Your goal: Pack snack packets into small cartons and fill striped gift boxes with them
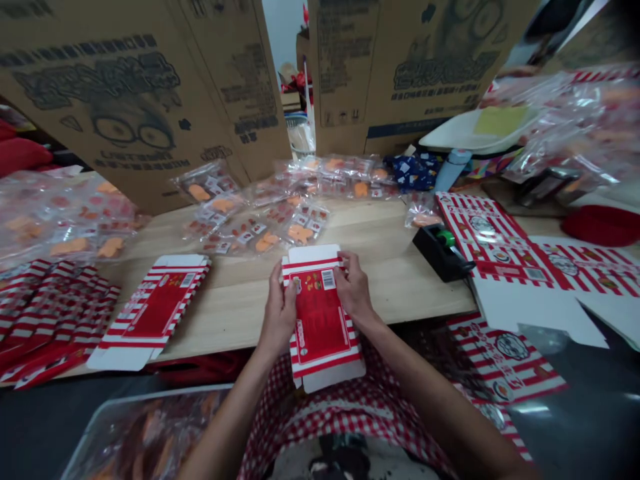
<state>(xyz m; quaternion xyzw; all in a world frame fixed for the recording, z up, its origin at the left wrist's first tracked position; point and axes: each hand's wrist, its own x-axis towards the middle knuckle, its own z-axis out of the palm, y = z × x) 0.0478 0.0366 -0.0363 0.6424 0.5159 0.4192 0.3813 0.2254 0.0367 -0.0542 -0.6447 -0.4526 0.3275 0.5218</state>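
I hold a flat, unfolded red-and-white striped carton [320, 320] with a barcode at its top, over the near edge of the wooden table [390, 267]. My left hand [278, 313] grips its left side, fingers closed on the edge. My right hand [354, 288] pinches its upper right side beside the barcode. A second flat carton [153, 310] lies on the table to the left.
Clear bags of orange snacks [260, 220] lie across the table's far side. A stack of flat cartons [45, 320] sits at left, larger striped sheets [505, 247] at right. A black tape dispenser [443, 252] stands right of centre. Big cardboard boxes [130, 93] wall the back.
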